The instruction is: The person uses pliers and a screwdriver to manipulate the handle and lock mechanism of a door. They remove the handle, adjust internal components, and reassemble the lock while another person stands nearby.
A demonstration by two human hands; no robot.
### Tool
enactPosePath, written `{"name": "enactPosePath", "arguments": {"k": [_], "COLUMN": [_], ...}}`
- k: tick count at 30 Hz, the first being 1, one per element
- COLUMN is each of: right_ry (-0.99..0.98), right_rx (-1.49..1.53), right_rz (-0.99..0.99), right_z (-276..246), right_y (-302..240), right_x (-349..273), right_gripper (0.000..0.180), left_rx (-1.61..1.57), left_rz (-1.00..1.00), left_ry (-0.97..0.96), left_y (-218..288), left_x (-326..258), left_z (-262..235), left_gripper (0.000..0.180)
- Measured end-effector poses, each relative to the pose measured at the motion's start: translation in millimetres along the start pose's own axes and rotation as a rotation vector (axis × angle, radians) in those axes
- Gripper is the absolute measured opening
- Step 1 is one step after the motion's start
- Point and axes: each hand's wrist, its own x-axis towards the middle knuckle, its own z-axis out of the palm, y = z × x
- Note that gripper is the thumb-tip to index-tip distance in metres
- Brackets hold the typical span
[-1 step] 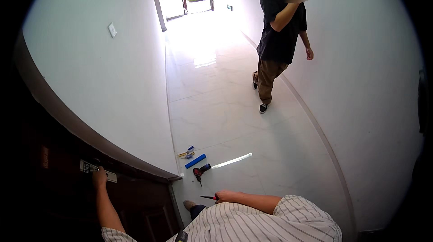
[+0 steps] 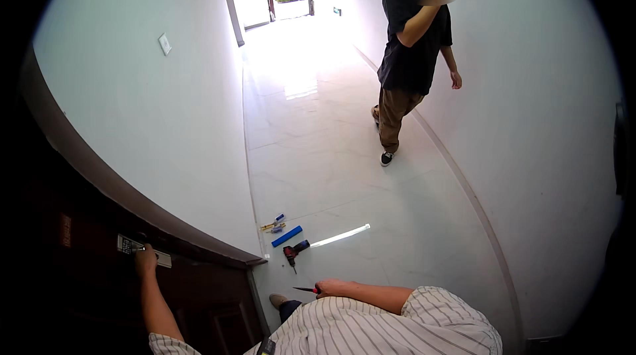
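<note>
The left hand point(image 2: 146, 261) presses its grip against a small silver metal lock plate point(image 2: 142, 248) on the edge of the dark brown wooden door point(image 2: 79, 269), fingers laid on it rather than wrapped round, while the right hand point(image 2: 326, 287) is closed narrowly on a slim red-handled screwdriver point(image 2: 306, 289) held low over the glossy white tiled floor point(image 2: 344, 156). Below it, near the door's foot, lie a red and black power drill point(image 2: 295, 250), a blue cylinder point(image 2: 286, 236) and a white strip point(image 2: 339, 236). The plate could slip askew if the pressing hand eases (only fingers seem to pin it), and the loose tools are a trip risk for the person in dark clothes point(image 2: 412, 57) standing along the right wall.
</note>
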Motion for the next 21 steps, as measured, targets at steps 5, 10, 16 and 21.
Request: {"name": "enactPosePath", "arguments": {"k": [5, 10, 16, 21], "right_ry": [-0.012, -0.043, -0.007, -0.017], "right_rx": [-0.019, -0.056, -0.017, -0.020], "right_rz": [0.015, 0.057, 0.022, 0.017], "right_z": [2.1, -3.7, 3.7, 2.2], "right_y": [-2.5, -12.5, -5.1, -8.6], "right_x": [2.2, -4.1, -1.0, -2.2], "right_gripper": [0.039, 0.039, 0.039, 0.039], "left_rx": [0.021, 0.029, -0.004, 0.005], "left_rz": [0.003, -0.013, 0.009, -0.010], "left_ry": [-0.006, 0.000, -0.043, 0.005], "left_y": [-3.5, 4.6, 3.6, 2.7], "left_x": [0.9, -4.1, -4.3, -5.5], "left_z": [-1.5, -2.5, -6.0, -6.0], "left_gripper": [0.057, 0.057, 0.057, 0.057]}}
